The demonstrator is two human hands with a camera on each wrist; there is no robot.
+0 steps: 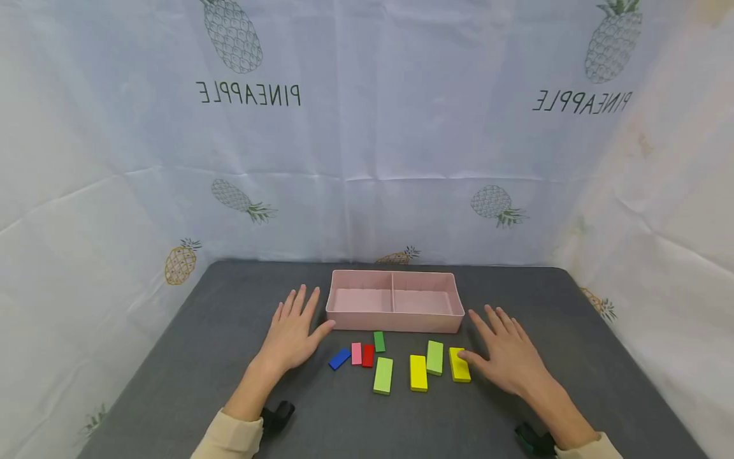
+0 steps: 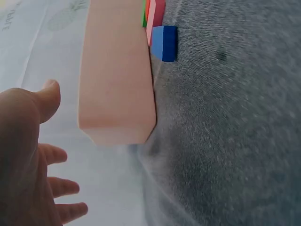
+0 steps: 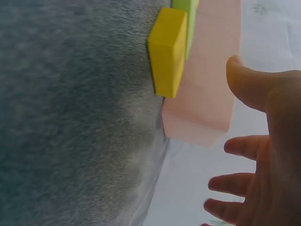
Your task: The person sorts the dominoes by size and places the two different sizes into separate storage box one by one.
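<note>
A pink box (image 1: 395, 322) with two compartments stands at the middle of the table. My left hand (image 1: 291, 339) is spread to the left of it, holding nothing, its thumb near the box's front left corner. To the box's right my right hand (image 1: 507, 354) is spread too, with its thumb over the edge of a yellow block (image 1: 460, 368) in the head view; the right wrist view shows them apart. In front of the box lie a blue block (image 1: 339, 359), a pink block (image 1: 357, 354), a red block (image 1: 367, 356), a green block (image 1: 379, 342), two light green blocks (image 1: 383, 376) and another yellow block (image 1: 418, 373).
The dark grey table (image 1: 344, 427) has a white cloth (image 1: 367, 140) with pineapple prints hanging behind it and at both sides. A black strap mount (image 1: 278, 415) sits on the left wrist, and a similar one (image 1: 534, 440) on the right.
</note>
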